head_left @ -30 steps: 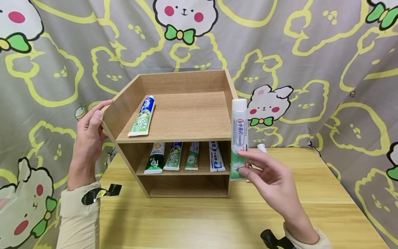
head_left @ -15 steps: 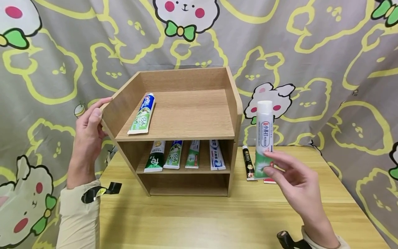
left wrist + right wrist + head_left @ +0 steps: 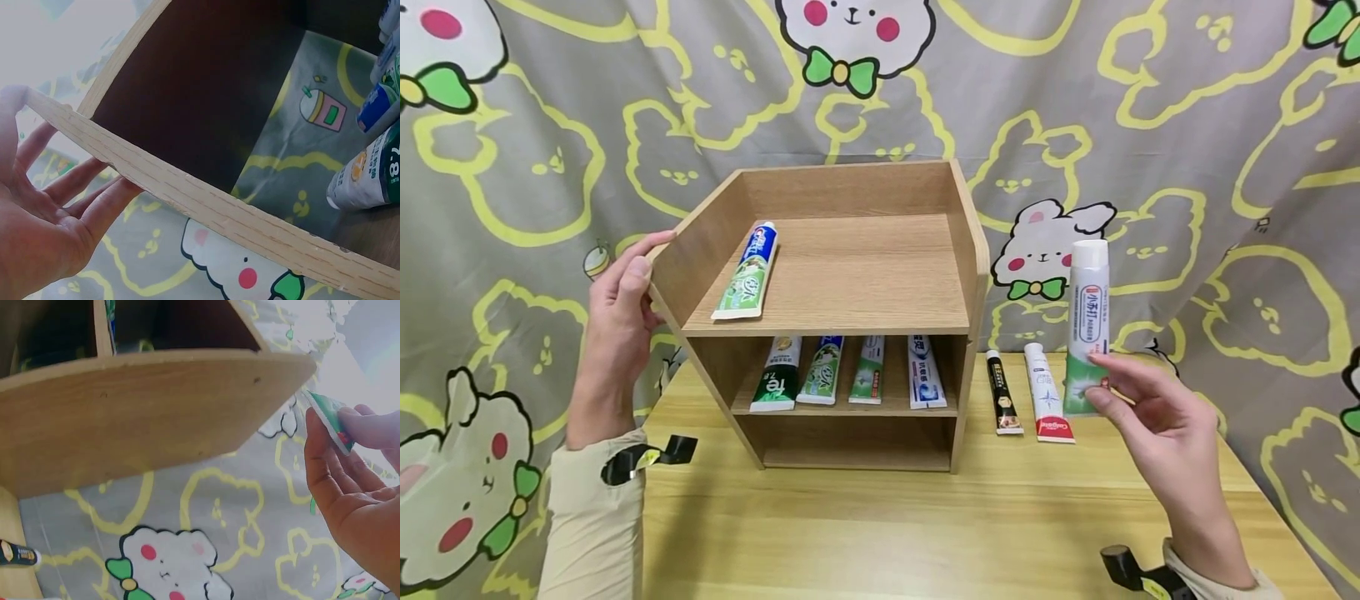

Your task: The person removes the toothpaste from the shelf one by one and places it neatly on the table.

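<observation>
My right hand [image 3: 1172, 442] pinches a white and green toothpaste tube [image 3: 1087, 325] by its flat lower end, between thumb and fingers. The tube stands upright in the air, white cap on top, right of the wooden shelf [image 3: 865, 317]. My left hand [image 3: 617, 333] grips the edge of the shelf's left side panel [image 3: 206, 194], thumb on one side and fingers on the other. On the top level lies a blue and green toothpaste tube [image 3: 747, 271]. The middle level holds a dark green and white tube [image 3: 777, 375], another blue-green one [image 3: 823, 371], a green-white one [image 3: 868, 371] and a blue-white one [image 3: 926, 372].
A black toothpaste tube [image 3: 1002, 393] and a white and red Colgate tube [image 3: 1048, 396] lie on the wooden table [image 3: 865, 533], right of the shelf. Behind it hangs a grey curtain [image 3: 700, 50] with cartoon prints.
My right hand has carried the toothpaste tube rightward, away from the shelf's right side. The black and Colgate tubes behind it now show fully. My left hand keeps its place on the shelf.
</observation>
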Available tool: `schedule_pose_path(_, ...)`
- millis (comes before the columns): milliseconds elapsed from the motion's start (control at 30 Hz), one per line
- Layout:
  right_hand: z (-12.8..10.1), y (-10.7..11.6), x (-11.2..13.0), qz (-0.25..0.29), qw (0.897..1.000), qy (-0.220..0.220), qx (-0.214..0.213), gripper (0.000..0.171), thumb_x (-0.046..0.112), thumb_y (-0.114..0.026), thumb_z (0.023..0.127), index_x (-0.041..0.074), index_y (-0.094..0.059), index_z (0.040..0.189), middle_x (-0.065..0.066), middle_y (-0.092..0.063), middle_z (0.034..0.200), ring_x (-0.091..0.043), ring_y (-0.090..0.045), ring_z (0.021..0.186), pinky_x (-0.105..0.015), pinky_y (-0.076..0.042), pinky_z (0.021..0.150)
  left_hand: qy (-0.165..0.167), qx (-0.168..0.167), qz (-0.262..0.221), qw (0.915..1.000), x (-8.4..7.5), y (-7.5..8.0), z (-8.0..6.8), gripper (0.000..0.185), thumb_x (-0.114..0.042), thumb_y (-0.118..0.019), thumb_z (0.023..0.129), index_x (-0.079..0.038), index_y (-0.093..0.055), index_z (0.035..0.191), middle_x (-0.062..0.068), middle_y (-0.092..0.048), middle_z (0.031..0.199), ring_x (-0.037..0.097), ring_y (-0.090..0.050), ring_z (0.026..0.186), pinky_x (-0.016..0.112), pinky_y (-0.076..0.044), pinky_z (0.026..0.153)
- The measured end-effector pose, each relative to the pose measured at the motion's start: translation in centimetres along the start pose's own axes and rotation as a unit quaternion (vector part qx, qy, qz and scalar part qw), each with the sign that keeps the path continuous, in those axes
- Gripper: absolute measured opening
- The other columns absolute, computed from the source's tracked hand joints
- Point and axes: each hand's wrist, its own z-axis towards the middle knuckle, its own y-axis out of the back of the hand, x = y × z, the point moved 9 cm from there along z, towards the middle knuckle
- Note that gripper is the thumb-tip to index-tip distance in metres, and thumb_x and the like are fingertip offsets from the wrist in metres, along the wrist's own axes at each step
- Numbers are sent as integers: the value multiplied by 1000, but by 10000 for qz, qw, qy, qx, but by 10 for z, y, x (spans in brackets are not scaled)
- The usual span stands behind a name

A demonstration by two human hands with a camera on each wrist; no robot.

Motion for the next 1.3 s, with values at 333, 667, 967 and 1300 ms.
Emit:
schedule_pose_path(333,4,33,-18,-514,9952,-571,-602,40,-29,-60,84,-22,-59,123,-16,-70,125,-17,-72,99,-20,-58,78,-29,29,-80,10000,0,-1,0,43,-26,-51,102,-7,-63,139,17,-48,133,31,-56,106,28,-61,67)
schedule_pose_path(667,5,63,-33,-850,9865,-884,-1084,39,-23,-66,85,-19,-62,123,-10,-75,111,-15,-72,90,-19,-58,73,-1,0,-82,10000,0,0,0,44,-26,-51,102,-7,-63,139,16,-48,132,30,-55,105,27,-60,68)
schedule_pose_path(967,2,82,-53,-1100,9775,-1241,-1303,38,-17,-70,86,-15,-64,124,-7,-76,102,-13,-70,84,-16,-56,68,-52,4,-112,9999,1,-1,0,44,-25,-51,101,-6,-64,139,16,-48,133,30,-56,104,27,-60,66)
schedule_pose_path(1300,-4,103,-83,-991,9719,-1634,-1371,35,-12,-73,87,-14,-66,122,-3,-77,99,-9,-70,79,-15,-54,66,-10,-26,-106,9999,1,-1,0,43,-25,-52,101,-7,-64,138,16,-49,132,30,-55,103,26,-59,64)
